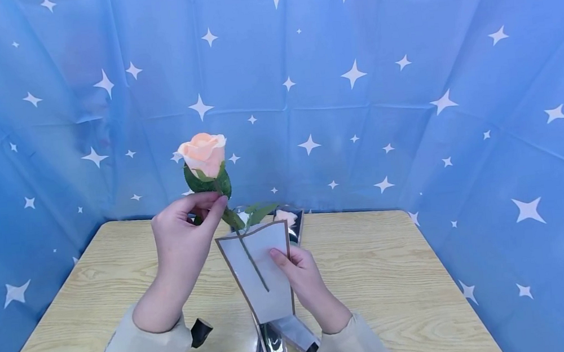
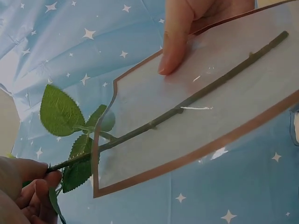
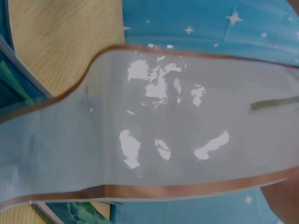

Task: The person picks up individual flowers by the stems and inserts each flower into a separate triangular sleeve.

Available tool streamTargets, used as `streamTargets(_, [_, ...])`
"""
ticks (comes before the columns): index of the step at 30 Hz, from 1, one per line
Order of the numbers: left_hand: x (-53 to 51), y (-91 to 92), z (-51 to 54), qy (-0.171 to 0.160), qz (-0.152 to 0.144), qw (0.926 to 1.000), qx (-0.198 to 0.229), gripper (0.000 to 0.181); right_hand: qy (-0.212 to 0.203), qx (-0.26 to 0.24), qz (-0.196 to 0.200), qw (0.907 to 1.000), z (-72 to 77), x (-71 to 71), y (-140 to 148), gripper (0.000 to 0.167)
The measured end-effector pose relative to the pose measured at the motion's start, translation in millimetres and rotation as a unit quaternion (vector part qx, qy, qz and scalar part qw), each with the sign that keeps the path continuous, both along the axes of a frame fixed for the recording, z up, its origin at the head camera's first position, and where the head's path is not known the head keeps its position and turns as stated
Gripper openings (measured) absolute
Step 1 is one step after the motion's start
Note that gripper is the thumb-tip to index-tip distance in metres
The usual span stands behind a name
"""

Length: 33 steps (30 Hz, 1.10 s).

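A peach artificial rose [image 1: 203, 154] with green leaves stands tilted in front of me. My left hand [image 1: 181, 237] pinches its stem just under the bloom, between thumb and fingers. The lower stem [image 2: 187, 100] lies within the outline of a flat, translucent flower sleeve [image 1: 274, 304] with a brown border. Its cut end shows partway down the sleeve in the head view. My right hand [image 1: 311, 281] grips the sleeve's right edge, thumb on the front, other fingers mostly hidden behind. In the left wrist view, leaves [image 2: 60, 109] stick out just beyond the sleeve's mouth.
Under and behind the sleeve, dark packages [image 1: 274, 349] lie on the wood-grain table [image 1: 384, 279]. One at the back shows a pale flower [image 1: 286, 217]. A blue curtain [image 1: 320, 42] with white stars hangs behind and at both sides of the table.
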<state>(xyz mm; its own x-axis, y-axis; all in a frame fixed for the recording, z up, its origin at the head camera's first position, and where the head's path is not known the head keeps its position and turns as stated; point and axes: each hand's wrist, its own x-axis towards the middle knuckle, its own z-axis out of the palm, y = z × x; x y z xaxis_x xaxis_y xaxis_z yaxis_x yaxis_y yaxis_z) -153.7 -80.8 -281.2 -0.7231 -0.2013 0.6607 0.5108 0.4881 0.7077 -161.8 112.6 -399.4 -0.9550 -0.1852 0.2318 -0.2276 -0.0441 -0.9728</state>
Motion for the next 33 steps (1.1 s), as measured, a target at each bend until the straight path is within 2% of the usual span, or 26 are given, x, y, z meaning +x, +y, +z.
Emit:
streamTargets(8, [1.5,1.4,-1.3,0.015,-0.005,0.9999,-0.002,0.01,0.005,-0.002,-0.001,1.0,2.0,0.6,-1,0.028])
streamTargets(17, [4.6,6.8,-2.3,-0.043,-0.017,0.9989,0.004,0.008,0.002,-0.009,-0.013,0.9999,3.2,1.1,-2,0.027])
streamTargets(27, [6.1,14.9,-12.6,-0.047,-0.031,0.9982,-0.022,0.008,0.014,-0.005,-0.013,0.9998,4.5,1.4,-1,0.027])
streamTargets(33, [6.8,18.8,-15.1,-0.058,-0.043,0.9965,-0.041,0.007,0.011,-0.014,-0.013,0.9998,5.0,1.3,-1,0.028])
